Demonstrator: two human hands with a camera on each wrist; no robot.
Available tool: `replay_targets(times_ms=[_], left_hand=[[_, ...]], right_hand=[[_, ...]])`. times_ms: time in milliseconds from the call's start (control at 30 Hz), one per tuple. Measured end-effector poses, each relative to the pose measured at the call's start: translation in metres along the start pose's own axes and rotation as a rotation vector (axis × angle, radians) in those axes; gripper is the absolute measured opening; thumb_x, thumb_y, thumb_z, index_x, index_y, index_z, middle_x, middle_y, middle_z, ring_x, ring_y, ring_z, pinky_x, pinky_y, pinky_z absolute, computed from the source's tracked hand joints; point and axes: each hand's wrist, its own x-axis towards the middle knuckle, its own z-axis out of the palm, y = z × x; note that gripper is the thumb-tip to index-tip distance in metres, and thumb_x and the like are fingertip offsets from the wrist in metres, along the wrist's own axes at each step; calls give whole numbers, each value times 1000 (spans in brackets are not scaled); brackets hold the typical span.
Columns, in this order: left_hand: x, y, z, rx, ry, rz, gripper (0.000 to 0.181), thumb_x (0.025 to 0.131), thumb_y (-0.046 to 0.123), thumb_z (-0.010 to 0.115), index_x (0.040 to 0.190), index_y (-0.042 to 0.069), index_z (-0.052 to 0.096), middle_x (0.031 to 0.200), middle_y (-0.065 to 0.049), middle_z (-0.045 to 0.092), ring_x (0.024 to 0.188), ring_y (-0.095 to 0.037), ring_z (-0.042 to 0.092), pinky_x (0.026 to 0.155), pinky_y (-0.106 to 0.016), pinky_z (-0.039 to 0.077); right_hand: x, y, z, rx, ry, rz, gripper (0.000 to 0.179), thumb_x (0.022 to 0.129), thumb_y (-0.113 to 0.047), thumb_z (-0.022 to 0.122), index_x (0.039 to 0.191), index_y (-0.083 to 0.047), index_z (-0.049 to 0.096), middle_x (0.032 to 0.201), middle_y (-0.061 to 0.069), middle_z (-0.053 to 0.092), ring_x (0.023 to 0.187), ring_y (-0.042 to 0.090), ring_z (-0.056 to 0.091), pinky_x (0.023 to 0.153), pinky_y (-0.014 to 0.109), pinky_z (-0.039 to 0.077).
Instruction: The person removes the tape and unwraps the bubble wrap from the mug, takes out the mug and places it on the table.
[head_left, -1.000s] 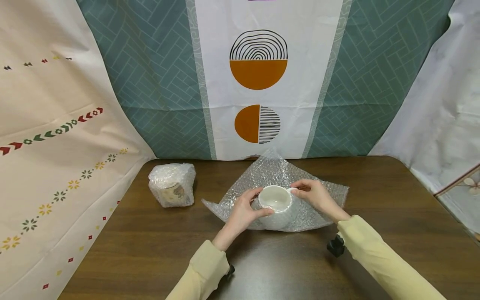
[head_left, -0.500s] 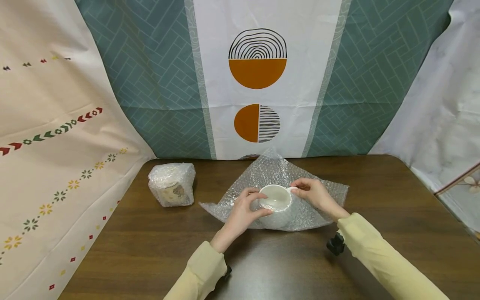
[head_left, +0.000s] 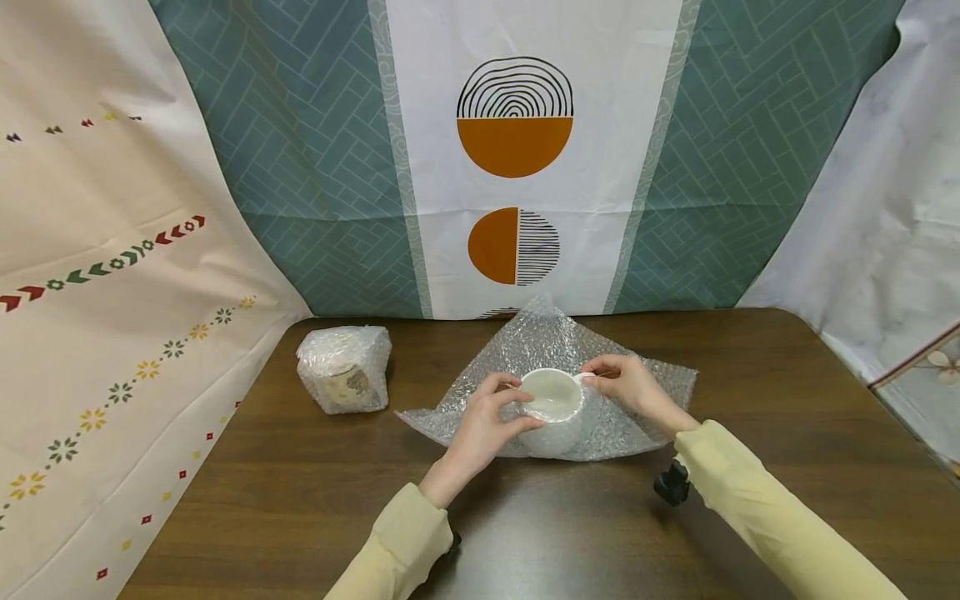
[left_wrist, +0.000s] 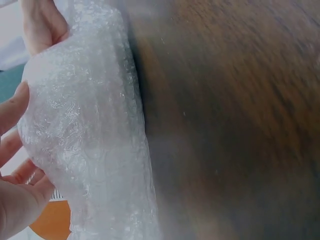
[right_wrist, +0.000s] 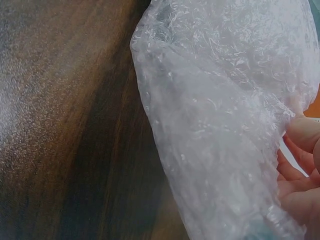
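A white mug [head_left: 552, 392] stands on a sheet of bubble wrap [head_left: 547, 342], part of which is folded up over its front. My left hand [head_left: 483, 417] holds the wrap around the mug's left side, with the thumb at the front rim and a finger reaching over the opening. At the right, my right hand [head_left: 626, 387] pinches the mug's handle by the rim. The left wrist view shows left fingers [left_wrist: 15, 107] along the raised wrap's edge. In the right wrist view, the wrap [right_wrist: 220, 115] hides most of the mug beside the right fingers [right_wrist: 305, 132].
Further left on the brown wooden table [head_left: 247, 500] stands a bubble-wrapped package [head_left: 345, 371] with a patterned item inside. Patterned cloths hang behind the table and along both sides. The wrap's far corner reaches close to the back cloth [head_left: 525, 242].
My left index finger has shifted from the mug's left rim to over its opening. The wrap's left corner has slid slightly left. My right hand has stayed at the handle.
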Motion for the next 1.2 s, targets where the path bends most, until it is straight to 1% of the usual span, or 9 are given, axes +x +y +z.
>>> replay_targets(times_ms=[133, 267, 367, 567, 833, 933, 1033, 1200], left_hand=[[0, -1, -1, 10, 12, 84, 29, 67, 18, 80, 89, 2, 69, 101, -8, 56, 96, -19, 50, 84, -31, 40], [0, -4, -2, 1, 20, 168, 25, 66, 16, 80, 85, 3, 70, 96, -5, 58, 93, -17, 51, 82, -29, 40], [-1, -5, -3, -29, 11, 215, 23, 66, 15, 80, 83, 4, 70, 93, -3, 59, 91, -16, 51, 80, -28, 40], [-4, -2, -7, -41, -21, 265, 20, 66, 13, 81, 82, 8, 70, 90, 3, 57, 87, -12, 48, 76, -25, 41], [-6, -1, -10, -14, -21, 363, 19, 66, 13, 81, 80, 9, 69, 89, 3, 56, 86, -12, 48, 79, -23, 40], [-7, -2, -11, -21, -26, 383, 19, 67, 14, 81, 81, 10, 68, 88, 3, 56, 86, -11, 48, 78, -22, 40], [-8, -3, -11, -43, -46, 401, 20, 67, 14, 81, 81, 10, 68, 88, 4, 56, 87, -10, 48, 78, -21, 40], [-11, -6, -12, -74, -90, 450, 20, 67, 16, 81, 82, 11, 67, 87, 5, 57, 88, -9, 49, 78, -20, 41]], right_hand=[[1, 0, 0, -11, 1, -5, 19, 85, -15, 64, 97, 0, 65, 87, 9, 63, 71, 18, 56, 59, 31, 47], [1, 0, 0, -21, -1, -10, 18, 85, -15, 65, 97, -1, 66, 87, 8, 62, 71, 19, 55, 59, 31, 47], [1, 0, -1, -24, -5, -1, 19, 85, -17, 65, 97, -2, 66, 89, 7, 62, 73, 19, 55, 60, 31, 47], [0, -1, -2, -19, -24, 24, 23, 85, -21, 65, 99, -3, 65, 91, 8, 63, 76, 20, 55, 61, 32, 46], [0, -2, -1, 67, -47, 64, 24, 85, -19, 64, 101, 0, 64, 91, 13, 62, 78, 22, 59, 66, 31, 50], [1, -3, -1, 75, -51, 68, 25, 86, -19, 64, 101, 1, 63, 92, 14, 62, 79, 24, 60, 66, 32, 50], [1, -3, -2, 77, -53, 71, 25, 86, -18, 63, 102, 1, 63, 93, 15, 62, 81, 27, 60, 68, 34, 50], [1, -2, -2, 60, -44, 68, 23, 86, -16, 63, 101, 1, 64, 91, 12, 62, 82, 28, 60, 70, 38, 50]])
